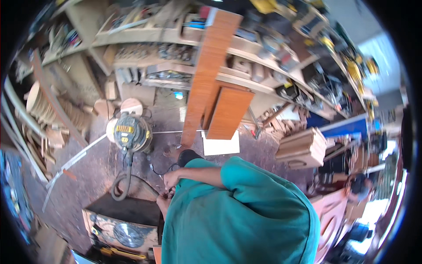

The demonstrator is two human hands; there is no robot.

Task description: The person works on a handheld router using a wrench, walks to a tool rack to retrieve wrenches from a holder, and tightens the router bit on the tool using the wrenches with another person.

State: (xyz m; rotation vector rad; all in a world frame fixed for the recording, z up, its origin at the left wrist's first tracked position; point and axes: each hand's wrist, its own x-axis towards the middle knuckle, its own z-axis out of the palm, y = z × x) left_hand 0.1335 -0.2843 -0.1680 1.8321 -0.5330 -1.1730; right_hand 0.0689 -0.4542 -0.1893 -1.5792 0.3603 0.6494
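Below and right of the black-and-yellow vacuum (128, 132), your right hand (172, 178) and left hand (163, 202) sit close together, but I cannot tell whether they're gripping anything.

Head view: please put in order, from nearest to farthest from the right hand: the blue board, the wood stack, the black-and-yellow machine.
Across the picture, from the right hand:
1. Black-and-yellow machine, ahead and left.
2. Wood stack, to the right.
3. Blue board, farther right, beyond the wood stack.
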